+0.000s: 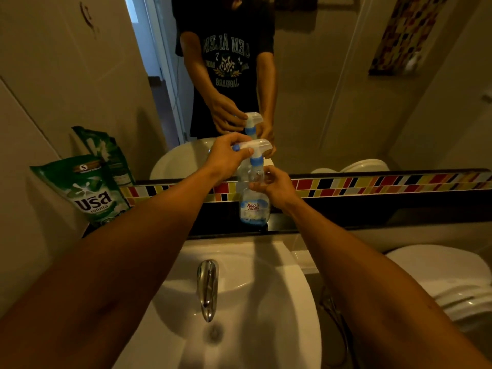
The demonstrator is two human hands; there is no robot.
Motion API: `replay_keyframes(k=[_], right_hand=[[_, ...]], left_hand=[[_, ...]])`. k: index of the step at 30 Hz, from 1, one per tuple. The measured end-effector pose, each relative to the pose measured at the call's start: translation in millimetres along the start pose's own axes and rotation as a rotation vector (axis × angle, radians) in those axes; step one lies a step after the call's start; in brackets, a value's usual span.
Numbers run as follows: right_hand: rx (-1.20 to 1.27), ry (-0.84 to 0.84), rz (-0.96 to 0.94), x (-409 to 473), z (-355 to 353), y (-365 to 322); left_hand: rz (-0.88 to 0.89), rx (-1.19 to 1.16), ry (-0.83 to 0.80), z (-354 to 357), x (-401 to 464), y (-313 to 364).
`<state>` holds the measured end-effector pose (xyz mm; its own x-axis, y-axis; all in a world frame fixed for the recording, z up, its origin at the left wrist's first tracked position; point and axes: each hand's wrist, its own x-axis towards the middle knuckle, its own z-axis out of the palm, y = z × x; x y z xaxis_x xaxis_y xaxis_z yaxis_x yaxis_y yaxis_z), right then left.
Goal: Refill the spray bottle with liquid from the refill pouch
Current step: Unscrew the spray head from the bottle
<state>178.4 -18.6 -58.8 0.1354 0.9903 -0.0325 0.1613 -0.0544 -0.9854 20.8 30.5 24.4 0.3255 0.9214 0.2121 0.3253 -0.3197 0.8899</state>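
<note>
both forearms reach forward from the lower corners of the view and converge on the spray bottle (254, 206), which stands upright on the dark ledge (346, 217) at 12 o'clock from the white sink (266, 328), just in front of the mirror (332, 89). left hand (226, 162): palm down, fingers curled over the white trigger head (257, 149) with its blue nozzle tip, gripping it from the 9 o'clock side. right hand (275, 186): fingers wrapped round the clear neck and shoulder of the bottle from the 3 o'clock side, steadying it. the green refill pouch (87, 193) leans against the wall at 9 o'clock from the bottle, well apart from both hands. a chrome tap (207, 286) juts over the basin at 6 o'clock from the bottle; a toilet (439, 280) sits at 4 o'clock.
</note>
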Motion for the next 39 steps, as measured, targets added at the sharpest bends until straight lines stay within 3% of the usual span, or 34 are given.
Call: replay_keyframes(k=[11, 21, 30, 39], right_hand=[[-0.078, 0.071, -0.015, -15, -12, -8], [-0.129, 0.120, -0.012, -20, -27, -7], [-0.164, 0.148, -0.024, -24, -35, -11], [-0.120, 0.144, -0.090, -27, -31, -10]], left_hand=[[0.125, -0.084, 0.097, -46, 16, 41], [0.115, -0.302, 0.185, -97, 29, 54], [-0.077, -0.585, 0.364, -122, 27, 12], [-0.400, -0.838, 0.525, -111, -1, -44]])
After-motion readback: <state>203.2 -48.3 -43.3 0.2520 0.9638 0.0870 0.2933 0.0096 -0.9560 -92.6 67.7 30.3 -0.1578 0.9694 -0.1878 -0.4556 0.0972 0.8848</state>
